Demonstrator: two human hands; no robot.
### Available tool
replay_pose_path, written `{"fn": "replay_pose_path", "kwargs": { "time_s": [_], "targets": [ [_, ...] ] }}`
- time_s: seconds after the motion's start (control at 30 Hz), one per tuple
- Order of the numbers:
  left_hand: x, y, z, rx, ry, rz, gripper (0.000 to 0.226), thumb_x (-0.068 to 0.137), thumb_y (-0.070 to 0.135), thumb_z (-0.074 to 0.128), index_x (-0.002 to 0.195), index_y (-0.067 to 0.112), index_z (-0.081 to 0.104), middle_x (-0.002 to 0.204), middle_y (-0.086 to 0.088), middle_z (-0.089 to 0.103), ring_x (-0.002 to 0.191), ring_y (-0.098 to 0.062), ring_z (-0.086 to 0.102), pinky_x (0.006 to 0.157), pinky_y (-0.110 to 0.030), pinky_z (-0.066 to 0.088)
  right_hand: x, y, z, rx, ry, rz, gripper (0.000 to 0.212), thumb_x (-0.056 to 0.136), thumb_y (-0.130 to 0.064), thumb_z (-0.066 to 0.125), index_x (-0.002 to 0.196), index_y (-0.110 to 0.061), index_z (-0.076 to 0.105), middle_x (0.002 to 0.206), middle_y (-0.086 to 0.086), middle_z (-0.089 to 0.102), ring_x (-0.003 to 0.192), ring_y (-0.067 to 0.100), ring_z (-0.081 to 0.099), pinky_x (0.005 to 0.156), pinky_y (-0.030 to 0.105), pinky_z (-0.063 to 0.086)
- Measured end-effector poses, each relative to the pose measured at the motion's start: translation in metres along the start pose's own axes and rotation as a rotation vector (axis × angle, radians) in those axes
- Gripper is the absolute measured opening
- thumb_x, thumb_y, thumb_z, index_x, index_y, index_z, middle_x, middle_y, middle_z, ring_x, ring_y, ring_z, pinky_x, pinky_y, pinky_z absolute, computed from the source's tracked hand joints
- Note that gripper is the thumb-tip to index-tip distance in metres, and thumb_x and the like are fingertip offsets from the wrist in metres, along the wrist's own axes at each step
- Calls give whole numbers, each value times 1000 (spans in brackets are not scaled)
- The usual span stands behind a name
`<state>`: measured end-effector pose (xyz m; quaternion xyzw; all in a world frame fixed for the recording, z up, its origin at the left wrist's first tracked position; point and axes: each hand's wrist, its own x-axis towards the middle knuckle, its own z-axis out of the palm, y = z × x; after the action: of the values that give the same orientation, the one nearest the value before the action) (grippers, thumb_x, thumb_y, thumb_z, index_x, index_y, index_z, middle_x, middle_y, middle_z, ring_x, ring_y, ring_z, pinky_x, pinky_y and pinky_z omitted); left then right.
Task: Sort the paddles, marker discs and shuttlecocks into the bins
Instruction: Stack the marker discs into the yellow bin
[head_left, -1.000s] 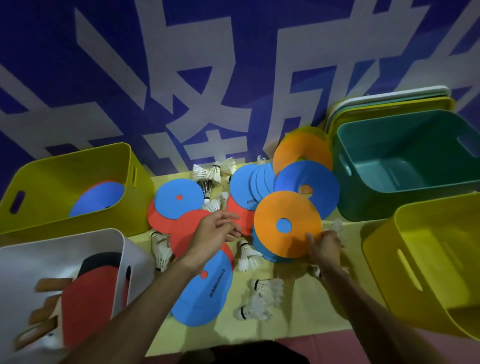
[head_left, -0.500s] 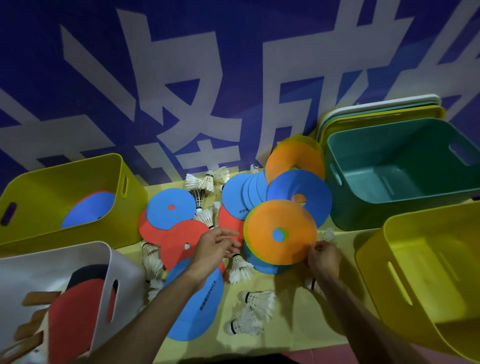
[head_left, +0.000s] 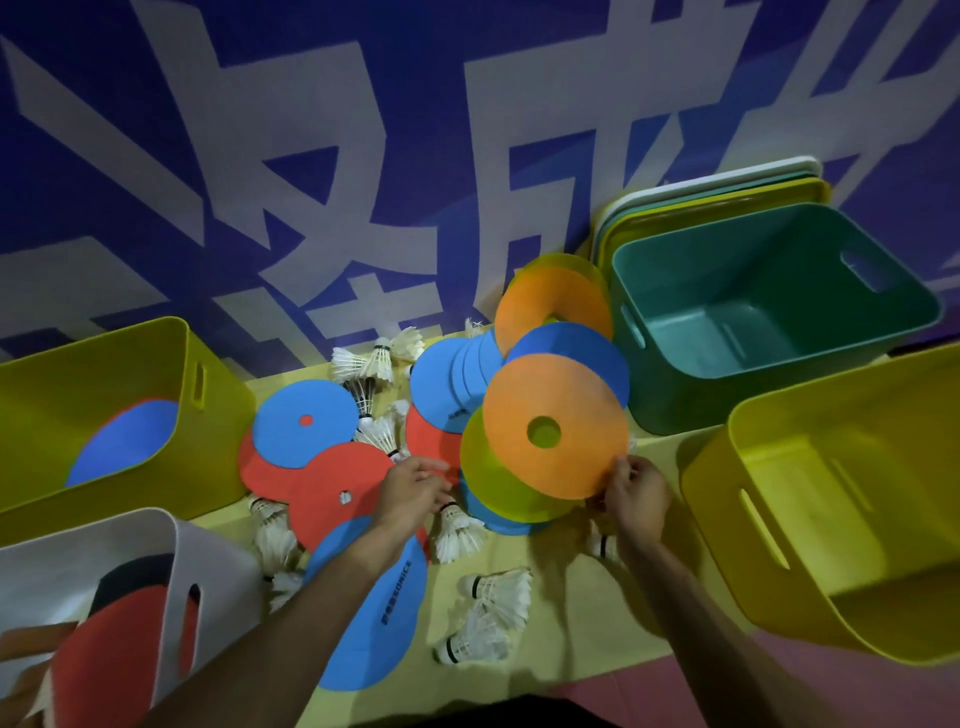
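Since half a second ago the orange disc (head_left: 566, 410) has come up off the pile. Its hole then showed blue and now shows the yellow disc (head_left: 493, 483) lying under it. The right hand (head_left: 636, 493) pinches the orange disc by its near right edge, holding it tilted above the pile at the middle of the desk (head_left: 571, 639). The left hand (head_left: 413, 486) has stayed over the red disc (head_left: 332, 488), fingers loosely stretched toward the pile and gripping nothing. Whether it touches the disc cannot be told.

A blue disc (head_left: 374, 613) lies near, partly under the left forearm. Shuttlecocks (head_left: 488, 613) are scattered on the desk, some near and some far. At far left a yellow bin (head_left: 104, 353) holds a blue disc over a red one. The white bin (head_left: 156, 530) at near left holds paddles (head_left: 119, 660). At far right stands a teal bin (head_left: 675, 395), with another yellow bin (head_left: 727, 493) nearer on the right.
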<state>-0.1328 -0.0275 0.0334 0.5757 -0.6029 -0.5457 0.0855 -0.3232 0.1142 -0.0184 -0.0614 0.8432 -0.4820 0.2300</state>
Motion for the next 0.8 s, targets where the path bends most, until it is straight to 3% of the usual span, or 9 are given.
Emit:
{"fn": "replay_pose_path", "kwargs": {
  "time_s": [0.1, 0.23, 0.43, 0.6, 0.8],
  "targets": [
    [14, 0, 11, 14, 34, -15, 17, 92, 4, 53, 107, 6, 59, 95, -11, 63, 72, -20, 61, 58, -24, 50, -2, -13, -2, 188, -63, 132, 32, 96, -29, 46, 96, 0, 62, 75, 16, 64, 64, 31, 65, 60, 47, 58],
    [36, 2, 31, 59, 190, -35, 26, 80, 6, 70, 103, 6, 59, 91, -6, 62, 89, -28, 63, 78, -36, 53, -4, -28, -5, 367, -124, 226, 25, 98, -23, 47, 92, -2, 59, 76, 15, 59, 59, 25, 61, 45, 28, 50],
    [52, -2, 50, 95, 173, -113, 29, 75, 20, 80, 93, 14, 59, 87, 0, 62, 82, -21, 58, 73, -30, 47, -9, -38, -9, 490, -153, 295, 20, 99, -20, 48, 86, -6, 55, 75, 17, 56, 57, 26, 55, 40, 23, 47],
    [70, -13, 51, 38, 156, -189, 29, 66, 15, 85, 68, 24, 57, 84, -11, 72, 83, -32, 68, 80, -45, 57, -12, -41, -10, 573, -162, 397, 20, 100, -20, 45, 93, -4, 55, 67, 15, 53, 54, 23, 52, 44, 24, 49],
    [56, 5, 37, -7, 137, -109, 15, 71, 10, 81, 71, 15, 66, 80, -10, 72, 71, -29, 69, 73, -44, 59, -17, -44, -8, 596, -163, 437, 21, 101, -18, 43, 91, -4, 54, 66, 16, 54, 54, 22, 54, 45, 23, 47]
  ]
}}
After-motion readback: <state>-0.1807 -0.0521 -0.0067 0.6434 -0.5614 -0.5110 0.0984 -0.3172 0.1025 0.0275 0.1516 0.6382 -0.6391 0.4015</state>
